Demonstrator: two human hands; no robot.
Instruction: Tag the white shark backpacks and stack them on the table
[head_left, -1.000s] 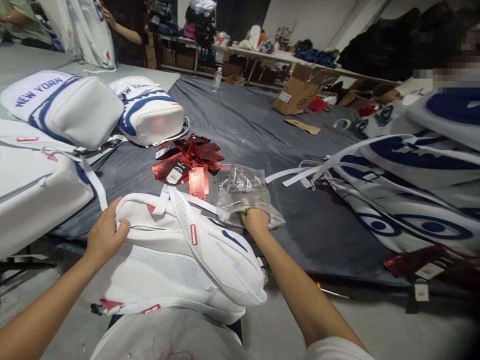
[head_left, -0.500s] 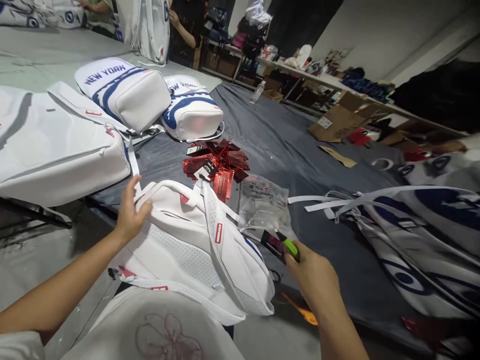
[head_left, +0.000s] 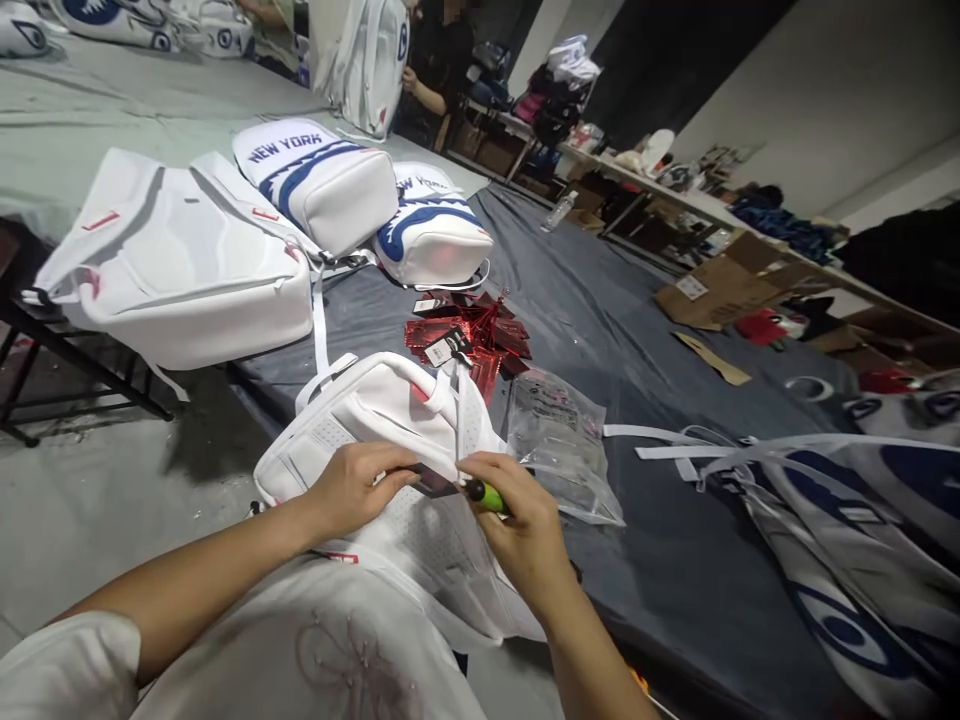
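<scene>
Between the pale shirt [head_left: 330, 640] of the wearer and the dark cloth [head_left: 667, 570] of the table, a white backpack [head_left: 442, 550] was laid slantwise, its dotted panel and straps turned upward; over its middle, a small dark card [head_left: 435, 483] was pinched at one edge between the thumb and fingers of the left hand [head_left: 356, 490]; by the right hand [head_left: 517, 510], closed in a grip, a green-handled tool [head_left: 489, 495] was held, its dark end pointed toward the card; whether the card was also gripped by the right fingers could not be told. Just beyond the backpack, a heap of red tags [head_left: 487, 335] was spread on the cloth, and beside it a clear plastic bag [head_left: 559, 440] was laid flat; farther left, another white pack [head_left: 195, 300] was set with its straps uppermost, near two packs [head_left: 349, 200] lettered in blue; at the right, a pile of white-and-blue bags [head_left: 847, 560] was stacked; well beyond, a bottle [head_left: 559, 212] and a cardboard box [head_left: 712, 285] were seen, while an upright backpack [head_left: 375, 70] was attended by a co-worker's hand [head_left: 409, 80].
</scene>
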